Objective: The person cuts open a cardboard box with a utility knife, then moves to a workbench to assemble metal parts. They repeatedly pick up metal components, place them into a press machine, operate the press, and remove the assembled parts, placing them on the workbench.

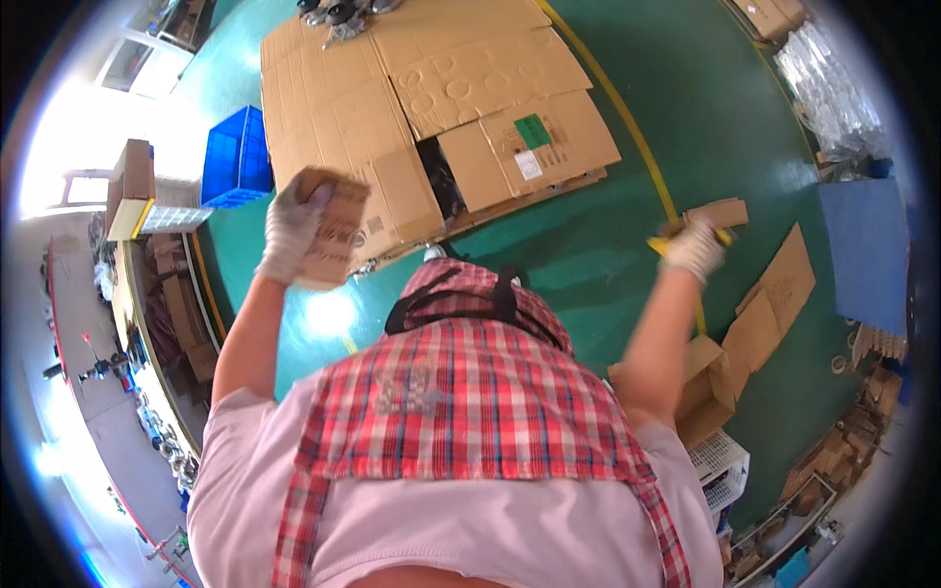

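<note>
To the left, a blue crate point(238, 162) stands beside broad cardboard sheets point(333, 98), and nearer, the person's gloved left hand point(294, 233) pinches a brown cardboard piece point(335, 230), held up in front of the sheets' near left corner. To the right, over the green floor point(598, 294), the gloved right hand point(696, 250) curls around a yellow object point(659, 245) of unclear kind, a cardboard scrap point(720, 211) just beyond it.

Red-white-blue plaid apron point(520, 412) had black straps point(505, 297), faded chest print point(410, 390). T-shirt point(441, 519) underneath was pale pink, short-sleeved. Gloves point(286, 243) looked off-white.
</note>
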A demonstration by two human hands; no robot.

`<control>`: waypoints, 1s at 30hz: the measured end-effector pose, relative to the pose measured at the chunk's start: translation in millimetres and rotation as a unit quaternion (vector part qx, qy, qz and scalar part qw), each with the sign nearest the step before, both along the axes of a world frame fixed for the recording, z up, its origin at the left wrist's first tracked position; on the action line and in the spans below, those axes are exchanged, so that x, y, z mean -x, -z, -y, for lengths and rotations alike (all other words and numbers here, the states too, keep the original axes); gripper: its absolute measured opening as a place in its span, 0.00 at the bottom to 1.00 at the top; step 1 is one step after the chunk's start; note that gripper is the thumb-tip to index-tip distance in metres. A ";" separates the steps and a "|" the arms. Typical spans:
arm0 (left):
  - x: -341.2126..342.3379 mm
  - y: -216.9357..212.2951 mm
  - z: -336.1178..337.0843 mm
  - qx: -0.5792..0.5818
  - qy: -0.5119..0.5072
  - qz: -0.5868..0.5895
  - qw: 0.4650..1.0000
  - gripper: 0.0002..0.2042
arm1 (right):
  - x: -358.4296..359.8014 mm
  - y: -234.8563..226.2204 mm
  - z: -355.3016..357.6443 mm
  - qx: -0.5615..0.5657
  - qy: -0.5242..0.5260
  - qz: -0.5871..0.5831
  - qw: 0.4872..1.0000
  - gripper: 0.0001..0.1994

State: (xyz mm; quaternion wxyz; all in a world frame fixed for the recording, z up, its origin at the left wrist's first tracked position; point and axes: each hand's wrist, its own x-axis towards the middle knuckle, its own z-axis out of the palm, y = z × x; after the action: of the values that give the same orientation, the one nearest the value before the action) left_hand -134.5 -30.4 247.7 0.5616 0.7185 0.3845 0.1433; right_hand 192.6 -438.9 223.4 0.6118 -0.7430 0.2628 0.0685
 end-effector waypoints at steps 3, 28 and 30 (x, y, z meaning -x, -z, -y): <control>1.1 2.0 -27.2 -0.110 0.064 0.019 0.992 0.19 | -57.3 73.0 141.5 0.401 0.020 0.044 0.915 0.23; -76.4 217.0 -60.1 -0.513 0.248 -0.127 0.812 0.31 | 191.5 347.6 -255.2 -0.231 -0.026 -0.315 0.920 0.12; -74.3 249.7 -77.8 -0.481 0.303 -0.193 0.800 0.32 | 198.0 367.5 -261.7 -0.255 0.012 -0.312 0.915 0.11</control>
State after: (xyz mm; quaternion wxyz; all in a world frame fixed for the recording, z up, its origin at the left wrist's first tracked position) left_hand -60.2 47.4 -2.0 0.0731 0.9889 0.1294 -0.0089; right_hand -5.4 -177.3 -144.1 0.6681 -0.4998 0.4225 0.3540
